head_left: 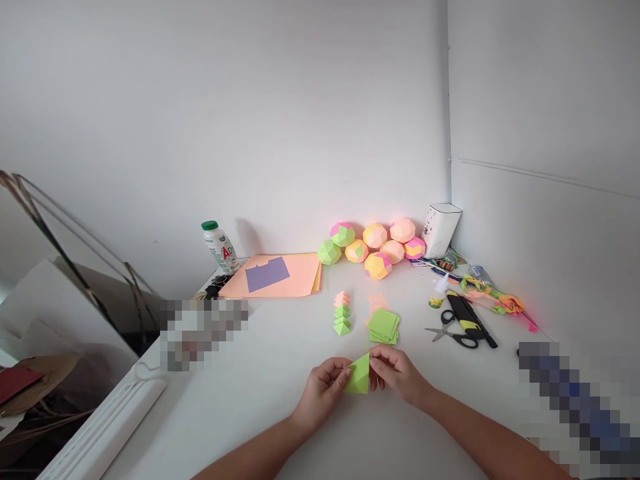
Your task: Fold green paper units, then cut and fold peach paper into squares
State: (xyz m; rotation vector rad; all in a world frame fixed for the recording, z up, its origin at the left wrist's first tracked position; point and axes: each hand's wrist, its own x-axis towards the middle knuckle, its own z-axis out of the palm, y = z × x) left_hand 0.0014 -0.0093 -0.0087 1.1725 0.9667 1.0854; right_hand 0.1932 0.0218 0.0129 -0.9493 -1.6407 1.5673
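A green paper piece (pixel 359 377), folded into a triangle-like shape, is held just above the table's front part. My left hand (pixel 327 385) pinches its left side between thumb and fingers. At its upper right edge, the thumb and fingertips of my right hand (pixel 397 373) are closed on the same paper. Just beyond my hands lies a stack of green paper squares (pixel 383 325), with peach paper pieces (pixel 378 303) partly under it. To the left of that stack, a row of small folded peach and green paper units (pixel 342 315) stands on the table.
Several faceted paper balls (pixel 376 236) sit by the wall. Peach sheets (pixel 300 283) with a purple piece (pixel 267 274) lie at the back left beside a white bottle (pixel 220 248). Scissors (pixel 453 331), a black cutter (pixel 470 319) and a glue bottle (pixel 440 292) lie to the right.
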